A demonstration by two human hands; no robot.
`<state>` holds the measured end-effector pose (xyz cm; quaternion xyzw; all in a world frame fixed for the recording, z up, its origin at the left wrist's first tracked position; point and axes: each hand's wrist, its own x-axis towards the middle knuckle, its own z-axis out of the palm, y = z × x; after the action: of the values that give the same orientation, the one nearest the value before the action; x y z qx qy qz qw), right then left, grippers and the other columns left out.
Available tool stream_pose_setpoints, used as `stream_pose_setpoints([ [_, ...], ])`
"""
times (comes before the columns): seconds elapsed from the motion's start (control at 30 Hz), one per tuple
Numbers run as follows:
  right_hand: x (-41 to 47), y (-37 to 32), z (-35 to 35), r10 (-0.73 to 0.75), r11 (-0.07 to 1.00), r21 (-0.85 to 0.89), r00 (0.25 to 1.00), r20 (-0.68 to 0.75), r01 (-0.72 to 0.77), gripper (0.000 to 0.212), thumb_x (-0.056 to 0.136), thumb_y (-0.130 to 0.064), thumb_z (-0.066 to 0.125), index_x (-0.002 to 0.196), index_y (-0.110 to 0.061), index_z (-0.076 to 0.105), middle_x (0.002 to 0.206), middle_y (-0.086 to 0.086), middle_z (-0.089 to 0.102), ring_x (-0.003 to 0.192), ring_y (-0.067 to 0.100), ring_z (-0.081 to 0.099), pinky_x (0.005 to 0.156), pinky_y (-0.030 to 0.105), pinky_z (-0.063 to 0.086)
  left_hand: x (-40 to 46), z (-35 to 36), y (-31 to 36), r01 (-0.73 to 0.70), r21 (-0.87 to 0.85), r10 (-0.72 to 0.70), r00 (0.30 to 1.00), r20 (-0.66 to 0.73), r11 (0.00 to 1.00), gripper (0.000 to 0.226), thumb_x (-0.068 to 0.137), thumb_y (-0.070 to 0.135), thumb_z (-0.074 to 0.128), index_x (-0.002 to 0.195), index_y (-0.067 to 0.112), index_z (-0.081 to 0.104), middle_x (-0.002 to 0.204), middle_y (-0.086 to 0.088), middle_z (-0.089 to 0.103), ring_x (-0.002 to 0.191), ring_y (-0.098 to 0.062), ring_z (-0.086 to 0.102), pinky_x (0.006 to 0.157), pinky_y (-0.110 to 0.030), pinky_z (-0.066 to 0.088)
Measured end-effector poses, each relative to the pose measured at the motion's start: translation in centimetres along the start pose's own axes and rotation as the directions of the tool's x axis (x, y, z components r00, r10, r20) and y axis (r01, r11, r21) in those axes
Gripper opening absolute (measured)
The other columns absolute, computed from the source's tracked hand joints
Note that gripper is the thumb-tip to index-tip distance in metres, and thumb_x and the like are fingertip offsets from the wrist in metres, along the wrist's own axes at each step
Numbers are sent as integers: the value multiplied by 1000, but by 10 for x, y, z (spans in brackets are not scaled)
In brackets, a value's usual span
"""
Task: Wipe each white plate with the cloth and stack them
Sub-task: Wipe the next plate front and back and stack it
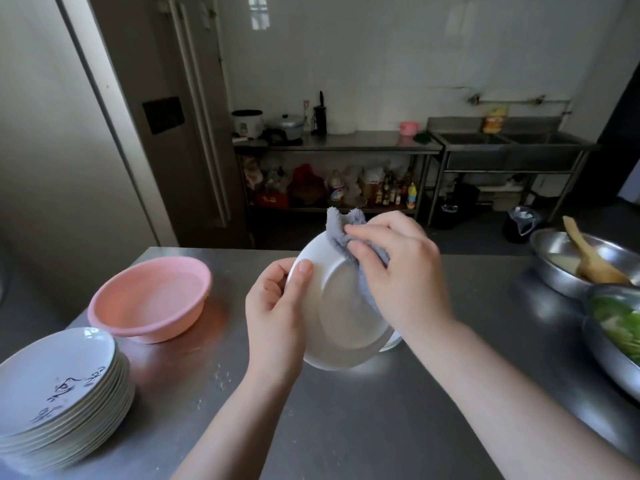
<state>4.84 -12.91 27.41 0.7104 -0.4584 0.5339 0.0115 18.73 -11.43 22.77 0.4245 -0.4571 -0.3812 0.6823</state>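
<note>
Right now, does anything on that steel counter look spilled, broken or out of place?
Only small things: pale specks or droplets lie scattered on the steel counter between the stack of patterned plates and the white plate being wiped. Whether crumbs or water is unclear. Nothing looks broken or tipped.

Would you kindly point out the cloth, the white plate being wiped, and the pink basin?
cloth (337, 233), head view, on its bunched upper fold.
white plate (341, 313), head view, on its bare inner well.
pink basin (114, 308), head view, on its near rim.
</note>
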Motion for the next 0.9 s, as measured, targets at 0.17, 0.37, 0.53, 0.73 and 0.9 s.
stream_pose_setpoints([
  [0.17,0,0,-3,-88,996,17,995,47,88,16,83,-6,70,98,-10,74,94,0,64,91,19,59,82,33,48,6,-6,6,-30,59,26,998,58,998,19,86,37,62,83,21,72,77,-5,73,68,-16,64,62,-31,51],
  [0.37,-2,-10,-2,-144,989,0,984,107,145,14,84,-7,69,96,-11,74,93,1,60,91,18,56,80,32,48,8,-4,10,-34,50,29,995,91,998,20,88,37,62,84,21,73,79,-7,73,72,-17,64,67,-35,50],
  [0.53,7,-5,-1,-14,999,31,999,-36,15,16,87,-5,66,99,-11,75,94,3,60,93,23,57,84,34,48,8,1,13,-6,17,5,998,65,1000,20,87,34,62,80,19,72,76,-7,72,68,-18,63,62,-32,51],
  [0.73,-8,-16,15,-122,992,-47,991,-57,120,17,82,-4,72,97,-12,76,90,2,62,85,19,55,80,21,43,5,11,13,127,-218,-137,990,-28,968,24,97,21,59,77,13,70,70,-13,57,67,-23,48,58,-29,40],
  [0.9,-40,-22,22,-177,984,-18,983,46,178,18,81,-3,71,95,-14,75,88,1,60,80,20,53,68,36,48,6,13,15,164,-378,-207,976,-74,911,26,101,12,49,92,-7,66,78,-17,67,72,-23,65,66,-28,53],
])
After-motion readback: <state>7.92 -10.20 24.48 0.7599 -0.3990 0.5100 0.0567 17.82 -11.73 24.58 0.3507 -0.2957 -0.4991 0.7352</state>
